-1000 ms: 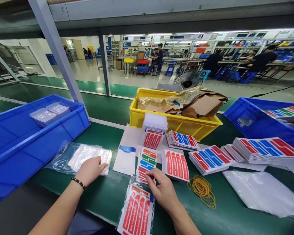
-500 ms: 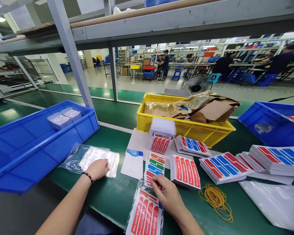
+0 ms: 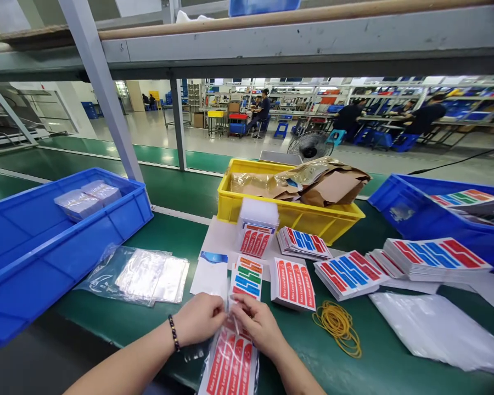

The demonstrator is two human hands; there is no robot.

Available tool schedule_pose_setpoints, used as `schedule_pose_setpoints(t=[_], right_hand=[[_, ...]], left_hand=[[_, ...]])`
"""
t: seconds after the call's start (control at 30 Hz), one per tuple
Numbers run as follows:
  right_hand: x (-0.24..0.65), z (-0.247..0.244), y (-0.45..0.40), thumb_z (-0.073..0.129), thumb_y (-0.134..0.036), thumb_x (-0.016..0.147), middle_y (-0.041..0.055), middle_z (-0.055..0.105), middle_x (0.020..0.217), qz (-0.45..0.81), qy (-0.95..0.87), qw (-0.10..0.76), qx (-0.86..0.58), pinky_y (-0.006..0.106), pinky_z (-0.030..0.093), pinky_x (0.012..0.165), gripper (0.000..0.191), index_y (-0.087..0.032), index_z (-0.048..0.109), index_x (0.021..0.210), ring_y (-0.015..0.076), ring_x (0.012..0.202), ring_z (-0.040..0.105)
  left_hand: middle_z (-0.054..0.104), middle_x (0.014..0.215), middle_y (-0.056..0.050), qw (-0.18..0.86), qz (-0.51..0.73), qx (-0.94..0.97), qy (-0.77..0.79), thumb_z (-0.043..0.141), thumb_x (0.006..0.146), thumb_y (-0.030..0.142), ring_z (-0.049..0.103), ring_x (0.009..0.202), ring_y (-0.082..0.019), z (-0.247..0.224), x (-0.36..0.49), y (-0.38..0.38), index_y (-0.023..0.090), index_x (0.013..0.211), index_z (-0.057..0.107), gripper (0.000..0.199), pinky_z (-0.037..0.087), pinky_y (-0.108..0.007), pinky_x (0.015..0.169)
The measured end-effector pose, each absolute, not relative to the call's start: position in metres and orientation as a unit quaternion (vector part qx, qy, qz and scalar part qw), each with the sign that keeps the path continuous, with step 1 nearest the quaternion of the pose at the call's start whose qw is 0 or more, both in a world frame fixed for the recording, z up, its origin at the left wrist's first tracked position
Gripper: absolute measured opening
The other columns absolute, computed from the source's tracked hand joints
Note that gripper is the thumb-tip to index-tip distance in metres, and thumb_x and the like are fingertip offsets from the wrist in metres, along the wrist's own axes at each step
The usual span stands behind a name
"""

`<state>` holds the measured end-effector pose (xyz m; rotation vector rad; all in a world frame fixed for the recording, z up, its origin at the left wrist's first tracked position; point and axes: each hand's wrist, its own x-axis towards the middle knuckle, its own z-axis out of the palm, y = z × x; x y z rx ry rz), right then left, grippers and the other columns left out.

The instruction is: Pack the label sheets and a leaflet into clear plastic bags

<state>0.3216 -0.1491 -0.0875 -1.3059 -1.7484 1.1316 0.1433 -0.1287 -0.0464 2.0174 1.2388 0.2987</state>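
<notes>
My left hand (image 3: 203, 318) is closed in a pinch on a clear plastic bag (image 3: 194, 353), part of which shows below the fingers. Close beside it, my right hand (image 3: 257, 326) also pinches thin clear plastic; the fingertips overlap and blur what they grip. Under both hands lies a filled bag (image 3: 230, 365) of red-striped label sheets, near the front edge. Just beyond the fingers are a colourful label sheet (image 3: 247, 277) and a white card with a blue top (image 3: 209, 271). A pile of clear bags (image 3: 152, 274) lies to the left.
Label stacks (image 3: 293, 282) stand right of my hands, with rubber bands (image 3: 337, 326) and a white plastic sheet (image 3: 436, 329). A yellow bin (image 3: 288, 216) holds brown paper. Blue bins (image 3: 66, 247) flank the bench; a shelf beam (image 3: 271, 41) crosses above.
My left hand has moved right from the pile of clear bags to meet my right hand over the filled bag. The view has turned slightly to the right.
</notes>
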Motion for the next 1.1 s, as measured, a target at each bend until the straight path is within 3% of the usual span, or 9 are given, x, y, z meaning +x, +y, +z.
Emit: schedule_pose_setpoints(t=[0.07, 0.23, 0.33, 0.5, 0.6, 0.7, 0.83, 0.97, 1.1], right_hand=[[0.323, -0.094, -0.148, 0.041, -0.039, 0.083, 0.0038, 0.055, 0.062, 0.406, -0.650, 0.338, -0.546, 0.024, 0.039, 0.049, 0.043, -0.006, 0.056, 0.106, 0.0120, 0.049, 0.048], [0.329, -0.095, -0.147, 0.039, -0.036, 0.084, 0.0073, 0.062, 0.091, 0.258, -0.685, 0.356, -0.581, 0.027, 0.044, 0.073, 0.038, -0.014, 0.061, 0.106, 0.0154, 0.077, 0.058], [0.326, -0.091, -0.148, 0.044, -0.036, 0.082, 0.0037, 0.060, 0.079, 0.306, -0.676, 0.305, -0.597, 0.026, 0.043, 0.066, 0.039, -0.014, 0.054, 0.113, 0.0128, 0.066, 0.056], [0.317, -0.100, -0.149, 0.046, -0.016, 0.074, 0.0006, 0.056, 0.080, 0.361, -0.688, 0.254, -0.576, 0.022, 0.041, 0.057, 0.057, -0.014, 0.032, 0.129, 0.0091, 0.058, 0.052], [0.317, -0.107, -0.148, 0.041, -0.012, 0.077, 0.0018, 0.056, 0.074, 0.274, -0.733, 0.277, -0.557, 0.023, 0.042, 0.056, 0.050, -0.010, 0.036, 0.126, 0.0105, 0.059, 0.051], [0.320, -0.104, -0.147, 0.039, -0.013, 0.081, 0.0064, 0.057, 0.080, 0.142, -0.764, 0.335, -0.533, 0.025, 0.045, 0.061, 0.033, -0.010, 0.049, 0.113, 0.0125, 0.068, 0.054], [0.320, -0.094, -0.148, 0.037, -0.009, 0.084, 0.0080, 0.053, 0.080, 0.056, -0.806, 0.359, -0.468, 0.024, 0.045, 0.061, 0.024, -0.012, 0.054, 0.102, 0.0127, 0.071, 0.052], [0.315, -0.092, -0.151, 0.040, -0.009, 0.082, 0.0085, 0.053, 0.081, 0.015, -0.825, 0.329, -0.459, 0.026, 0.045, 0.061, 0.032, -0.010, 0.049, 0.113, 0.0145, 0.072, 0.051], [0.315, -0.092, -0.150, 0.047, -0.016, 0.083, 0.0079, 0.054, 0.087, 0.065, -0.816, 0.328, -0.472, 0.026, 0.044, 0.065, 0.032, -0.013, 0.049, 0.115, 0.0144, 0.078, 0.052]], left_hand=[[0.054, 0.061, 0.000, 0.390, 0.133, 0.781, 0.468, 0.044, 0.077, 0.029, 0.043, 0.056, -0.009, -0.050, 0.157, -0.127, 0.012, 0.064, 0.053, 0.022, 0.025, -0.022, 0.053], [0.049, 0.059, -0.002, 0.471, 0.171, 0.724, 0.475, 0.038, 0.081, 0.040, 0.041, 0.053, -0.009, -0.062, 0.169, -0.108, 0.011, 0.062, 0.046, 0.036, 0.027, -0.021, 0.050], [0.047, 0.055, -0.002, 0.553, 0.165, 0.659, 0.483, 0.028, 0.083, 0.042, 0.041, 0.043, -0.008, -0.075, 0.171, -0.098, 0.012, 0.067, 0.045, 0.038, 0.031, -0.021, 0.044], [0.046, 0.056, -0.002, 0.649, 0.169, 0.581, 0.462, 0.028, 0.075, 0.052, 0.043, 0.040, -0.008, -0.089, 0.171, -0.093, 0.011, 0.067, 0.043, 0.044, 0.032, -0.019, 0.038], [0.046, 0.055, -0.001, 0.673, 0.187, 0.568, 0.435, 0.034, 0.069, 0.061, 0.044, 0.040, -0.007, -0.086, 0.169, -0.094, 0.011, 0.067, 0.043, 0.051, 0.033, -0.018, 0.038], [0.045, 0.052, 0.000, 0.676, 0.202, 0.572, 0.419, 0.039, 0.068, 0.066, 0.041, 0.039, -0.006, -0.081, 0.166, -0.094, 0.011, 0.066, 0.042, 0.055, 0.031, -0.018, 0.037], [0.047, 0.055, -0.001, 0.665, 0.213, 0.587, 0.410, 0.047, 0.071, 0.059, 0.042, 0.041, -0.007, -0.081, 0.165, -0.094, 0.010, 0.068, 0.046, 0.049, 0.033, -0.018, 0.038], [0.047, 0.054, -0.002, 0.658, 0.211, 0.591, 0.417, 0.039, 0.078, 0.042, 0.044, 0.043, -0.008, -0.085, 0.165, -0.095, 0.010, 0.064, 0.045, 0.035, 0.034, -0.018, 0.040], [0.047, 0.051, -0.001, 0.634, 0.196, 0.617, 0.424, 0.039, 0.076, 0.032, 0.044, 0.043, -0.009, -0.084, 0.166, -0.098, 0.011, 0.062, 0.044, 0.026, 0.033, -0.019, 0.041]])
